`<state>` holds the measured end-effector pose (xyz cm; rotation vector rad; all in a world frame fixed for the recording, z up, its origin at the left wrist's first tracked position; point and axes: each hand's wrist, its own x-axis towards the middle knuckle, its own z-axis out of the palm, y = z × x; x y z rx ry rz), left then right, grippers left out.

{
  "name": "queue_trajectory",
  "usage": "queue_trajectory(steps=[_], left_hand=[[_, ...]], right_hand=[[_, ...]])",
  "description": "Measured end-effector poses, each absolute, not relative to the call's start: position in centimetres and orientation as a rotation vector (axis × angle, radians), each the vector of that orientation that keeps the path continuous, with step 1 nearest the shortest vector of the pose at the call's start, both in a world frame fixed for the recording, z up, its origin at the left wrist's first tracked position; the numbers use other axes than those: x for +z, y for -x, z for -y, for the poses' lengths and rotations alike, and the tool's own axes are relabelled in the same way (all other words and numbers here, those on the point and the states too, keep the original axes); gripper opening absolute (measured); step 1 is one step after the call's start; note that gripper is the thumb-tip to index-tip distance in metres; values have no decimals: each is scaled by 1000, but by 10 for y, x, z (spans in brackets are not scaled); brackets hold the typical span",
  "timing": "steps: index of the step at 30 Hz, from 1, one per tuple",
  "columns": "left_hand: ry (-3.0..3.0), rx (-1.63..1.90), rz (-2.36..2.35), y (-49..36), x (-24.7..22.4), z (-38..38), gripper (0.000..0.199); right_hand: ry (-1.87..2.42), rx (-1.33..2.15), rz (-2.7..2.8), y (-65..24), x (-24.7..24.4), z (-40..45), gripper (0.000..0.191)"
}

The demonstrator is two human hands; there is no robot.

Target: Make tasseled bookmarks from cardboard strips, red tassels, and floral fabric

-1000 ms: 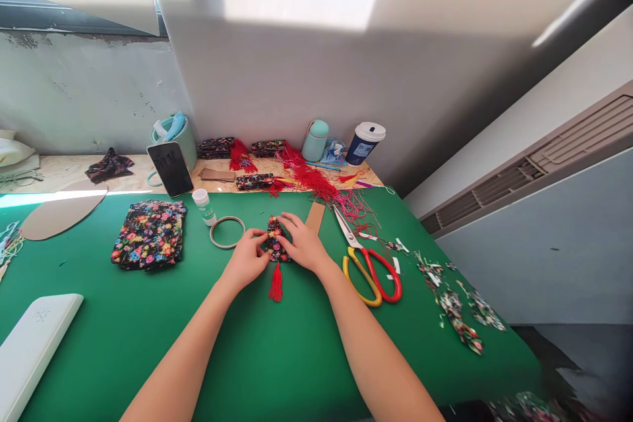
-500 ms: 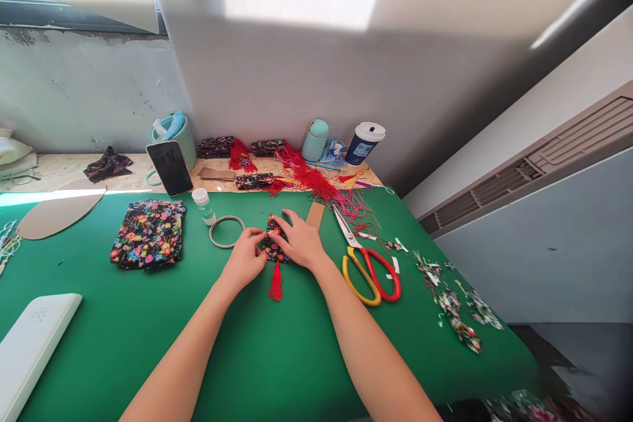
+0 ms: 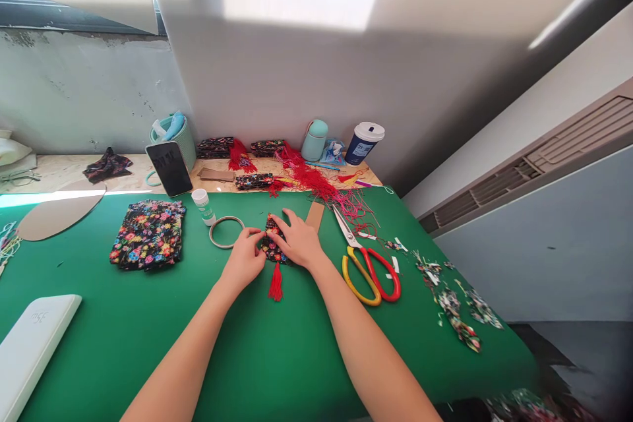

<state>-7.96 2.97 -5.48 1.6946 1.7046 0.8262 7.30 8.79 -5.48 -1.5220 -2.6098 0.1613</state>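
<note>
A small black floral fabric piece (image 3: 275,247) lies on the green mat, with a red tassel (image 3: 275,283) hanging from its near edge. My left hand (image 3: 246,258) is at its left edge, thumb and fingertips pinched together on the fabric. Spread fingers of my right hand (image 3: 299,237) rest on the top and right side of the piece, covering part of it. Just beyond my right hand lies a brown card strip (image 3: 315,215). A ring-shaped tape roll (image 3: 212,235) sits left of the fabric, near a white glue stick (image 3: 204,207).
Scissors (image 3: 366,264) with yellow and red handles lie right of my hands, with fabric scraps (image 3: 457,320) farther right. Folded floral cloth (image 3: 148,235) is at the left. A phone (image 3: 171,168), bottle (image 3: 314,140), cup (image 3: 364,144) and red threads (image 3: 316,178) stand or lie behind.
My right hand has shifted very slightly left on the fabric. My left hand keeps nearly the same position, and the tassel has not visibly moved.
</note>
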Motion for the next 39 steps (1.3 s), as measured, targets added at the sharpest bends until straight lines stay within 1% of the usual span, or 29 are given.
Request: queue_trajectory(steps=[9,16,25,29,34,39], left_hand=[[-1704,820,-1733,80,-52,-29,42],[-1724,818,-1781,81,-55,-29,42],[-1798,813,-1875,83,-60,-28,37],[-1923,737,-1843,83,-57,-24,40],[-2013,599,-1873,81,-49,-20,33],[-2049,508,-1911,81,-44,-19,32]], right_hand=[[1540,190,2590,-74,-56,-89,50],[1528,206,2559,-76,-57,-90,48],[1502,218,2538,-81,-54,-92,44],[1480,219,2584,-81,-53,-92,50],[1515,209,2597,-78,-54,-91,51],[1544,203,2606,-77,-53,-91,51]])
